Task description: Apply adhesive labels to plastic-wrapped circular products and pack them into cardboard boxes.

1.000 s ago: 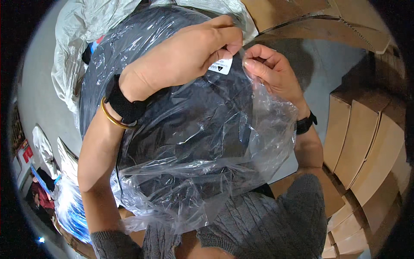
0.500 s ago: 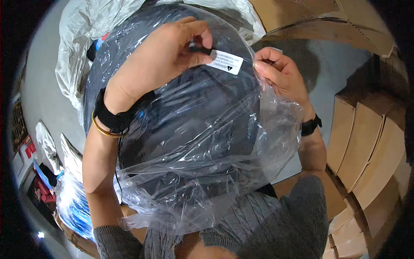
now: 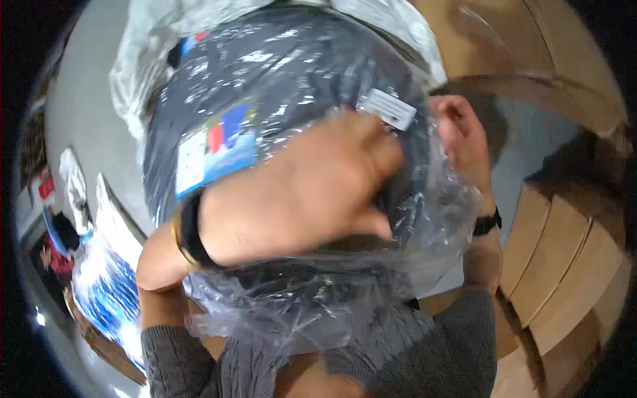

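Filling the middle of the frame, a dark garment sealed in a clear plastic bag point(image 3: 292, 86) bulges up toward the camera, with the left hand point(image 3: 298, 192) pressed flat across its lower centre and the right hand point(image 3: 461, 142) at its right edge. A small white label point(image 3: 387, 108) sits on the bag just above the left fingers point(image 3: 371, 149) and just left of the right hand. A larger blue and white card point(image 3: 215, 149) shows through the plastic at centre left, beside the left wrist with its black band point(image 3: 190, 229).

Motion blur smears the left hand, so its fingertips are hard to separate. Most of the right hand's fingers are hidden behind the plastic and the bulge of the garment. Cardboard boxes point(image 3: 564, 265) at lower right bend with the lens.

The left fingers lie curled loosely over the bag, touching it; whether they pinch the film I cannot tell. The right hand touches the bag's edge, its grip out of sight.
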Motion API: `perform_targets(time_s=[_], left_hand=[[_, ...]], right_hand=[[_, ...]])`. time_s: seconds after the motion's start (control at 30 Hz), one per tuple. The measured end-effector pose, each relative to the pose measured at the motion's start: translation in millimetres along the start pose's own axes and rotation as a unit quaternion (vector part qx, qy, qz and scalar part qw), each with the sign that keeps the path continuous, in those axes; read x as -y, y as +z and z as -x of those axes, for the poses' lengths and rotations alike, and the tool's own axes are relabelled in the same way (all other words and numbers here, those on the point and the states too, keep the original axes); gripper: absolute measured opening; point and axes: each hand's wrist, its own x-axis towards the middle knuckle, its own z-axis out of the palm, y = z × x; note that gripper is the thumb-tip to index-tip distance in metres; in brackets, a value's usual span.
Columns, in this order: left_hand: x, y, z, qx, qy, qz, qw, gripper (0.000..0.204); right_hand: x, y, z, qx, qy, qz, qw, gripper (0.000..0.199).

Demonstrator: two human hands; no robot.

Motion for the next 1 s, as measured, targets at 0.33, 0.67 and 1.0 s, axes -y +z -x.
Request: perform_targets(time_s=[0.33, 0.67, 1.0], left_hand=[[-10.7, 42.1, 79.6, -0.147, -0.005, -0.165, 0.975, 0.017], [-30.1, -33.7, 204.1, -0.386, 0.004, -0.207, 0.899, 0.024], [-24.1, 25.6, 283.2, -0.034, -0.152, 0.28, 0.947, 0.018]], right_hand=[[4.4, 7.1, 29.2, 0.019, 0.153, 0.017, 0.988, 0.027], [81.0, 36.9, 65.1, 0.078, -0.025, 0.119, 0.99, 0.034], [53.1, -10.9, 63.9, 0.208, 0.013, 0.136, 0.969, 0.027]])
